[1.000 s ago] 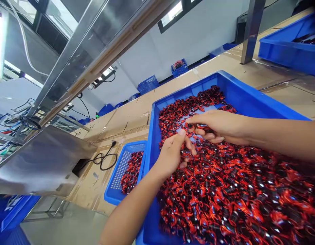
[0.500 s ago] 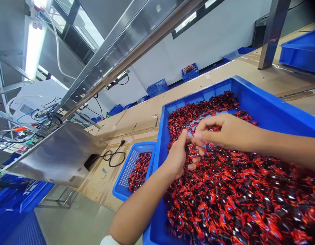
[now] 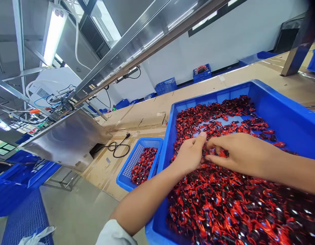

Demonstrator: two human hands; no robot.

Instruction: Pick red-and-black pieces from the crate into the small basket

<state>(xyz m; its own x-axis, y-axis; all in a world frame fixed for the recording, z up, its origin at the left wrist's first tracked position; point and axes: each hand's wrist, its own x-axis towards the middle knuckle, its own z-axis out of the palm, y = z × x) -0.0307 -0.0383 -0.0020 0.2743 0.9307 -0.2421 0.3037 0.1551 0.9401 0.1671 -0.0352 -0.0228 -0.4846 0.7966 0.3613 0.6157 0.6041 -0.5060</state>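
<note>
A large blue tray [image 3: 287,105] holds a deep heap of small red-and-black parts [image 3: 223,204], shiny black pieces with thin red loops. My left hand [image 3: 189,154] is over the heap near the tray's left wall, thumb up and fingers curled out of sight; it was cupping several of the parts a moment earlier. Right beside it, my right hand [image 3: 239,151] has its fingers bent together, the tips meeting the left hand. Whatever sits between those fingertips is too small and covered to make out.
Against the tray's left side stands a smaller blue basket [image 3: 139,158] with more such parts. A black power cord with a plug [image 3: 119,148] lies on the cardboard-covered table [image 3: 147,115]. A metal box [image 3: 70,139] stands farther left, and a metal beam [image 3: 137,51] crosses above.
The view has shifted, so the tray sits farther right. My left hand has turned so that its fingers and the parts in it are now hidden; my right fingertips have come lower beside it.
</note>
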